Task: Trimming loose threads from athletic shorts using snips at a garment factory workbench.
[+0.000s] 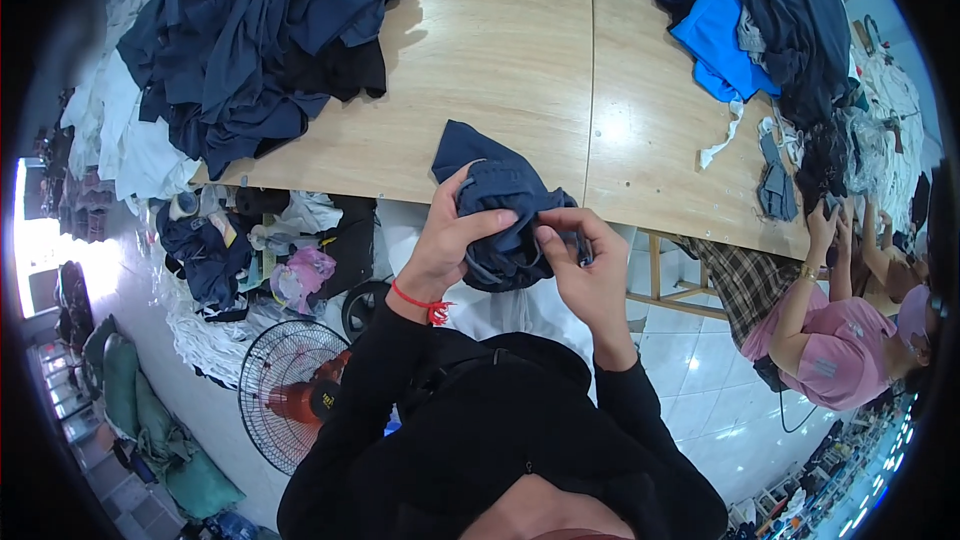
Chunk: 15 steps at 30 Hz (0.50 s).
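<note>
Bunching a dark navy fabric garment over the near edge of the pale wooden bench, the left hand is wrapped around its folds while the right hand pinches a thin grey drawstring at its opening. Cord handling seems in hand; a steady, fine pinch is judged necessary next.

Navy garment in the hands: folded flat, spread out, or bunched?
Bunched. The navy garment is crumpled between the left hand and right hand, at the table edge.
</note>
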Motion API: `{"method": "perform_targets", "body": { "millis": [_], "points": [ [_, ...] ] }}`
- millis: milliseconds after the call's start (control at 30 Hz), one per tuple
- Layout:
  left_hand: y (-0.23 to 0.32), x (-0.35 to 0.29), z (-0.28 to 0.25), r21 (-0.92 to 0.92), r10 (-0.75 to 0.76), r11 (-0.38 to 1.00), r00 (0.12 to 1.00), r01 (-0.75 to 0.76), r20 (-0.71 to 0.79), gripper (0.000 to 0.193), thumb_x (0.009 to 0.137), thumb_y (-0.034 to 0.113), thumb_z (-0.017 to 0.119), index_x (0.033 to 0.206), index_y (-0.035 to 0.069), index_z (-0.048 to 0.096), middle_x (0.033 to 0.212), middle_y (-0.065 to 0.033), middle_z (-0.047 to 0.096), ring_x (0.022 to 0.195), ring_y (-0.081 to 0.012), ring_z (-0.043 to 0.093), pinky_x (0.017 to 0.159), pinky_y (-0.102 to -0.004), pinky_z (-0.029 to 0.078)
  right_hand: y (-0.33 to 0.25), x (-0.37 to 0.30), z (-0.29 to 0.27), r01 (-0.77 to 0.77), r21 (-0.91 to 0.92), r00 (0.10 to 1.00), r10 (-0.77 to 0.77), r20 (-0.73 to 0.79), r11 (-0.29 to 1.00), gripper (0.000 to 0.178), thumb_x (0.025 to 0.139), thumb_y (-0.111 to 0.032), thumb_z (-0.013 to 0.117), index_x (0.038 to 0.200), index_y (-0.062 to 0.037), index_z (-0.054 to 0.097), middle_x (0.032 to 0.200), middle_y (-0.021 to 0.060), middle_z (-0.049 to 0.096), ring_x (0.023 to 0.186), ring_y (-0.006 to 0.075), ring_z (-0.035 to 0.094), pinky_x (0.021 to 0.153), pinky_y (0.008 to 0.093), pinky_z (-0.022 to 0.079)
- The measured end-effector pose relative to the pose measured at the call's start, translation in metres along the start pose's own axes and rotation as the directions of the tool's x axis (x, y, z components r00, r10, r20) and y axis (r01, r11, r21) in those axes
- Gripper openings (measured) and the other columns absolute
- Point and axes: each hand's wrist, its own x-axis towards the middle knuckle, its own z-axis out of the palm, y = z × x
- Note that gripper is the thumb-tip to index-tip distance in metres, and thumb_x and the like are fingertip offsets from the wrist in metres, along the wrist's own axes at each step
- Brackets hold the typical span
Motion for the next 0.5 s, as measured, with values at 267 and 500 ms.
{"method": "perform_targets", "body": {
  "millis": [267,500],
  "points": [
    [-0.023,0.006,-0.029,-0.461,-0.055,0.887,0.997,0.028,-0.045,0.052,0.094,0.017,0.050,0.137,-0.010,0.058,0.129,-0.0209,0.071,0.116,-0.0336,0.072,0.109,-0.0451,0.056,-0.020,-0.011,0.020,0.382,-0.130,0.919,-0.391,-0.051,0.915,0.029,0.084,0.004,0.082,0.109,0.0024,0.068,0.116,0.0138,0.071,0.068,0.0057,0.055,0.057,0.0208,0.041],
    [-0.025,0.004,-0.041,-0.643,0.096,0.763,0.995,-0.061,0.019,0.058,0.088,0.014,0.050,0.141,-0.010,0.058,0.134,-0.0241,0.069,0.123,-0.0368,0.069,0.113,-0.0482,0.053,-0.013,-0.017,0.004,0.392,-0.114,0.918,-0.395,-0.006,0.913,0.022,0.086,0.010,0.069,0.105,0.0018,0.074,0.101,0.0125,0.072,0.073,0.0180,0.066,0.066,0.0256,0.051]
  ]
}}
